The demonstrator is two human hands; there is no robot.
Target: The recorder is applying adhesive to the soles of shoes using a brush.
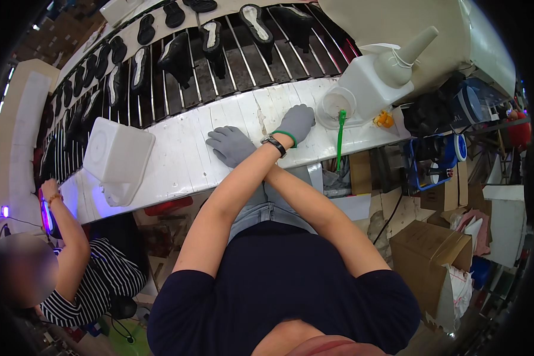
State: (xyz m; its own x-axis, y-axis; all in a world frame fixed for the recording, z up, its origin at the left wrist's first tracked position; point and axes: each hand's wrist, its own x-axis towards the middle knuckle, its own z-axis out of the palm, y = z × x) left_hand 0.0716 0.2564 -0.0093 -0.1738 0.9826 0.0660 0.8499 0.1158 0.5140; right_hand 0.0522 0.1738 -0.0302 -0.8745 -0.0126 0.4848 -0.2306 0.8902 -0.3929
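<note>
My forearms cross over the white worktable, left over right. My left hand, in a grey glove with a black watch and green band at the wrist, rests on the right side with its fingers curled in. Nothing shows in it. It is nearest a clear plastic cup with a green-handled brush leaning out over the table edge. My right hand, also gloved in grey, lies flat on the tabletop further left, fingers apart and holding nothing.
Beyond the table, a roller conveyor carries several black shoes. A white jug stands behind the cup, near an orange lump. A white plastic container sits at left, near another person. Cardboard boxes stand at right.
</note>
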